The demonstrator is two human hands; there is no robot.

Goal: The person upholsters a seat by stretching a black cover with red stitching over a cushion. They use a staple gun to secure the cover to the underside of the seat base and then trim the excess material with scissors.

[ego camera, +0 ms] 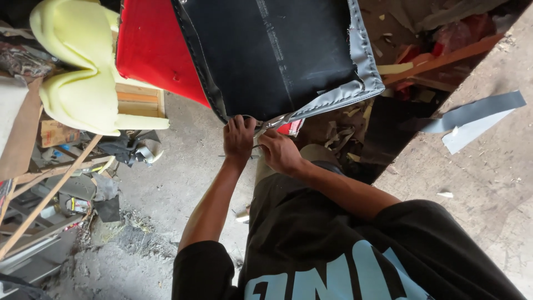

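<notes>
Head view: looks down past a black shirt [327, 244] at two bare hands raised to an upholstered panel.
Panel: a black-backed cover [272, 55] with a grey stitched hem [361, 61], tilted, its lowest corner just above the hands; red upholstery [150, 50] lies beside it on the left.
Left hand [239, 139]: fingers curled shut over the dark lower edge of the cover, at the corner.
Right hand [280, 151]: fingers closed, pinching the grey hem where it meets the corner; whether a thin tool sits in the grip, I cannot tell.
Hands: almost touching, both at the same corner.
Edges: the hem is frayed at its right corner, with loose threads.
Left side: yellow foam [83, 72] droops over wooden frames [50, 189] and clutter, close to the left arm.
Right side: bare concrete floor [477, 183] with a grey fabric strip [472, 116] lying well apart from the hands.
Behind the panel: scraps and offcuts [422, 39] piled in shadow.
</notes>
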